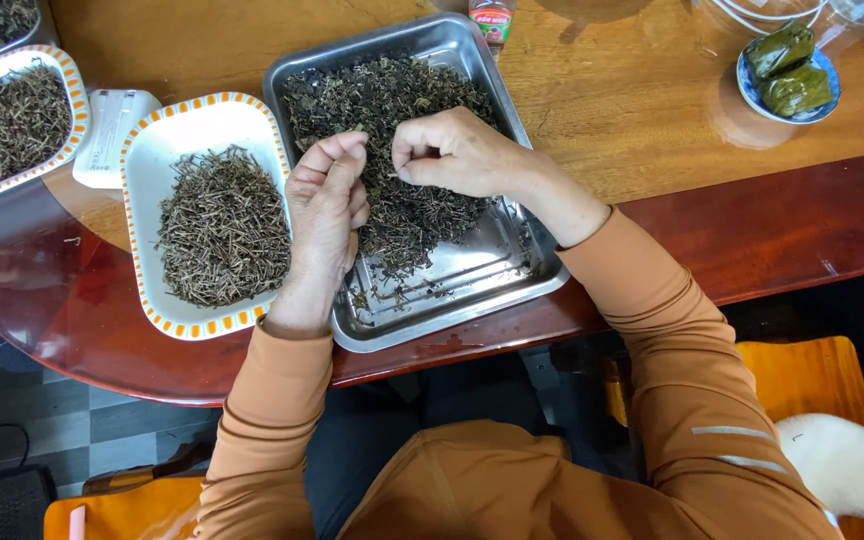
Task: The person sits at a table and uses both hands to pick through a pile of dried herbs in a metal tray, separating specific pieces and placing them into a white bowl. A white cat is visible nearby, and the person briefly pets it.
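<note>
At frame centre-left, a white dish with orange-dotted rim (147, 150) is holding brown stems (222, 228). Just beside it, the left hand (324, 215) is lying half-open, fingers loosely curled, over the steel tray's (512, 270) edge. The right hand (457, 152) is pinching a bit of dark dried leaves (382, 100), fingertips closed, above the tray's pile.

We hold both forearms forward, sleeves to the wrists. Our left hand (324, 215) lies palm down, fingers together and slightly curled. Our right hand (457, 152) bends inward at the wrist, fingers curled, thumb and forefinger pinched together.
</note>
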